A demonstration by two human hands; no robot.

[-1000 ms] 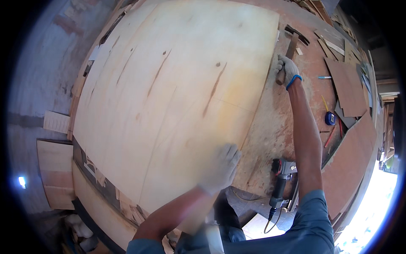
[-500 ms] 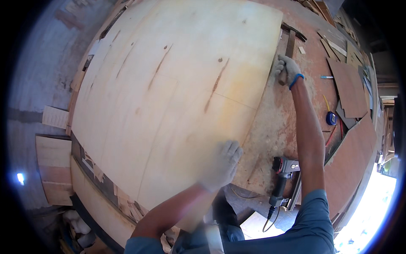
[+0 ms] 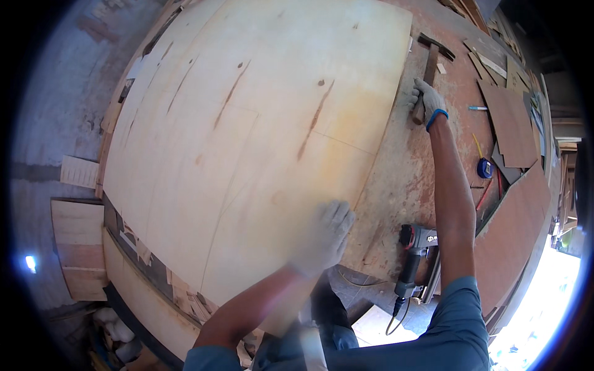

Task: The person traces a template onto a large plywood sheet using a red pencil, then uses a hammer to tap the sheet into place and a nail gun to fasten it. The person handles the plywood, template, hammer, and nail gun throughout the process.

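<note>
A large pale plywood sheet (image 3: 266,161) with dark knots and thin pencil-like lines covers most of the workbench. My left hand (image 3: 325,238), in a grey-white work glove, rests on the sheet near its close right corner, fingers stretched and nothing visible in them. Beyond the sheet's right edge, my gloved right hand (image 3: 429,101) is closed around the wooden handle of a claw hammer (image 3: 432,59). The hammer lies low over the bench, its dark head pointing away from me. A blue band circles my right wrist.
A nail gun (image 3: 411,263) with a hose stands at the bench's near edge, beside my right forearm. To the right lie a blue tape measure (image 3: 485,167), a light-blue marker (image 3: 477,108) and brown board offcuts (image 3: 507,127). Wood scraps (image 3: 189,300) line the sheet's near left side.
My right hand and the hammer have shifted slightly to the right, away from the sheet's edge. My left hand stays nearly in place on the plywood.
</note>
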